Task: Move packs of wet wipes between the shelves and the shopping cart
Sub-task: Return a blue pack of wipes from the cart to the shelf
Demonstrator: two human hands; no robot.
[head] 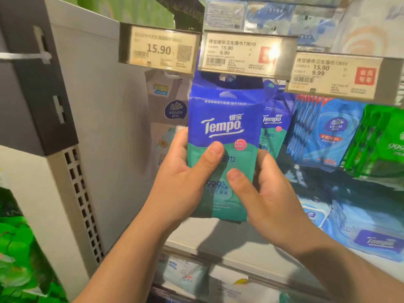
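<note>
A blue and teal Tempo wet wipes pack (225,127) stands upright in front of the shelf, its top just under the middle price tag. My left hand (185,178) grips its left edge, thumb across the front. My right hand (269,189) holds its right edge, thumb also on the front. Behind it hangs another Tempo pack (273,127) on the same hook row. The shopping cart is out of view.
Price tags (247,54) jut out above the packs. Blue Vinda packs (328,132) and green packs (380,141) hang to the right, a white Vinda pack (168,99) to the left. A grey shelf side panel (91,106) stands on the left. Lower shelves hold more wipes (371,237).
</note>
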